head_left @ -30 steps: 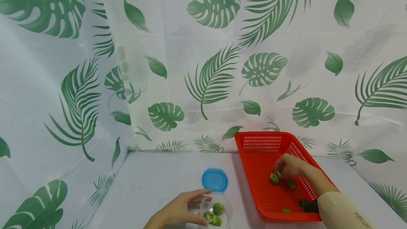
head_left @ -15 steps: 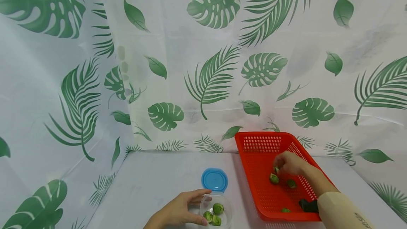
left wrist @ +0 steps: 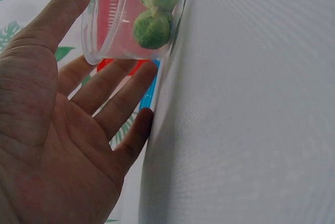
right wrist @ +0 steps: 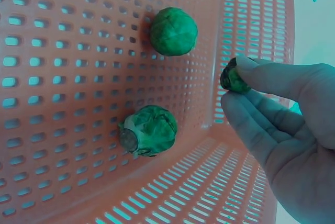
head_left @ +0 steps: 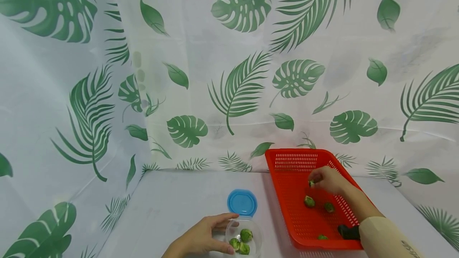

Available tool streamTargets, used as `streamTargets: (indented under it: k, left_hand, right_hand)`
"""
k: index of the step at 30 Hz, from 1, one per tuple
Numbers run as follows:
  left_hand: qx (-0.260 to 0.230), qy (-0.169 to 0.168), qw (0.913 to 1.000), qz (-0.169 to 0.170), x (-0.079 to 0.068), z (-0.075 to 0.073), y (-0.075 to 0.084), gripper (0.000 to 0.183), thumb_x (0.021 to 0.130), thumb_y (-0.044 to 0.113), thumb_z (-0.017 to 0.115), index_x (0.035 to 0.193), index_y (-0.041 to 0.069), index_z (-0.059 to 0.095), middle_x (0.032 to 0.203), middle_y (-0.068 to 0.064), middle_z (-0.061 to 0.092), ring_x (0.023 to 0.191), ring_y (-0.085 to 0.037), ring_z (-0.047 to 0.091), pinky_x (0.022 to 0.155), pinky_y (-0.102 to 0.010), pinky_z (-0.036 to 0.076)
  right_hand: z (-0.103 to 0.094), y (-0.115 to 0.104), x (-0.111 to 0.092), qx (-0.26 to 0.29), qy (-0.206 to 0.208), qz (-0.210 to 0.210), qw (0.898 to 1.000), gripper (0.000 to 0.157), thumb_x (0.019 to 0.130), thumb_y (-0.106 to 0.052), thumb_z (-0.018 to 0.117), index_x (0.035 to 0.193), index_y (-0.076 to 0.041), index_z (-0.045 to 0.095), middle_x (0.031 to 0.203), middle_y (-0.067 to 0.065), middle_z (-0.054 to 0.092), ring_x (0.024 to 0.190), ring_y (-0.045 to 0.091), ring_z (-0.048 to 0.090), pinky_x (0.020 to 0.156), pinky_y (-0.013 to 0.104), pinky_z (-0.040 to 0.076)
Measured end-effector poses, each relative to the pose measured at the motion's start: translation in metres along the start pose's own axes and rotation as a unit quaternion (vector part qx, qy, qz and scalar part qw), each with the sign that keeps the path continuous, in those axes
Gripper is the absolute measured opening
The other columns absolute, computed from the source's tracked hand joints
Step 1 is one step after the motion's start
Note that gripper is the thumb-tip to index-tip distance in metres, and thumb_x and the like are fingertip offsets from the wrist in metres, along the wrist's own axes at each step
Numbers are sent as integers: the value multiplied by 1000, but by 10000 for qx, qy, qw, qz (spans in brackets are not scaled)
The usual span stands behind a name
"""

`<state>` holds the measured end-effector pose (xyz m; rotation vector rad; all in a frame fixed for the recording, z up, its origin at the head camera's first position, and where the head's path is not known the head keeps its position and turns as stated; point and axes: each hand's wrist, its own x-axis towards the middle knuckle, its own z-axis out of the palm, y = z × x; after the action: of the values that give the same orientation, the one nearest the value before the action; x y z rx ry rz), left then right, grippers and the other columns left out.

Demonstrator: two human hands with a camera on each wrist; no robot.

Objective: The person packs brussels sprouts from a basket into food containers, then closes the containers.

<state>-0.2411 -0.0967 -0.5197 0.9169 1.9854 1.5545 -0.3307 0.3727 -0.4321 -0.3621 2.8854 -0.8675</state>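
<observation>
My right hand (head_left: 328, 180) is inside the red basket (head_left: 283, 210), pinching a small Brussels sprout (right wrist: 234, 77) between thumb and fingertips above the basket floor. Two more Brussels sprouts lie below it, one whole sprout (right wrist: 174, 31) and one with its cut stem showing (right wrist: 150, 131). At the lower middle, my left hand (head_left: 206, 235) holds the side of a clear plastic container (head_left: 255, 246), thumb at the near side and fingers at the far side. Several sprouts (head_left: 246, 235) sit in that container. Its blue lid (head_left: 242, 202) lies flipped back behind it.
A dark green vegetable (head_left: 348, 232) lies in the basket's near right corner, partly hidden by my sleeve. Another sprout (head_left: 322, 237) rests by the near wall of the basket. The white table (head_left: 172, 194) meets a leaf-print curtain (head_left: 193, 90) at the back.
My right hand has risen from the basket floor and moved slightly toward the back, lifting a Brussels sprout away from the one beside it. The left hand and container have stayed put.
</observation>
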Motion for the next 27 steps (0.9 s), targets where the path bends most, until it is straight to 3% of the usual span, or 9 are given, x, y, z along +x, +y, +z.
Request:
streamTargets:
  k: [13,27]
  left_hand:
    - [-55,-40,10000,-15,1,0,0,76,90,26,84,157,22,48,146,-8,64,134,-18,62,107,-25,50]
    - [-29,-48,9998,-208,0,1,2,72,91,30,83,155,31,49,147,-1,63,134,-14,61,106,-27,52]
  right_hand:
    - [-6,-1,2,-12,370,-1,9993,32,91,-5,77,122,0,73,107,9,76,95,23,67,86,49,61]
    - [-15,-23,1,167,791,-546,9952,26,93,-5,75,119,-1,75,106,10,75,91,21,67,75,22,58]
